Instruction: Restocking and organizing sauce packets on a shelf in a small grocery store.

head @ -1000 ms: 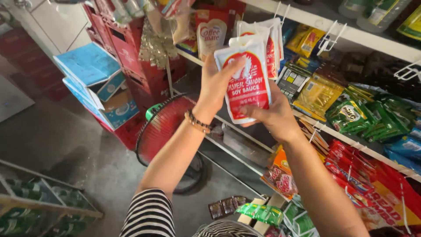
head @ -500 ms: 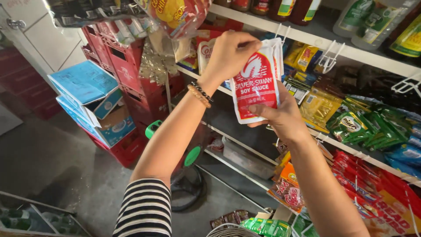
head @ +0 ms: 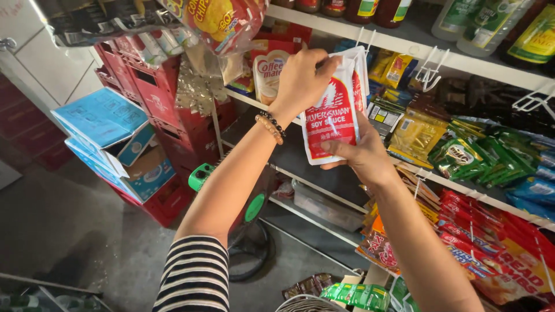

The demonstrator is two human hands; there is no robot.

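A red and white sauce pouch [head: 333, 118] hangs in front of the shop shelves, with more pouches of the same kind just behind it on a white wire hook [head: 363, 39]. My left hand [head: 302, 80] grips the pouch's top edge near the hook. My right hand [head: 357, 155] holds its lower right side, thumb across the bottom of the pouch. A bead bracelet sits on my left wrist [head: 270, 126].
Yellow and green sachets [head: 457, 151] and red packets [head: 509, 248] hang to the right. Bottles [head: 537, 34] stand on the top shelf. Red crates [head: 156, 86], blue cartons [head: 104, 124] and a floor fan [head: 248, 214] are at the left.
Both hands have lifted the pouch up and back toward the hook on the shelf edge. The left hand has shifted from the pouch's side to its top edge.
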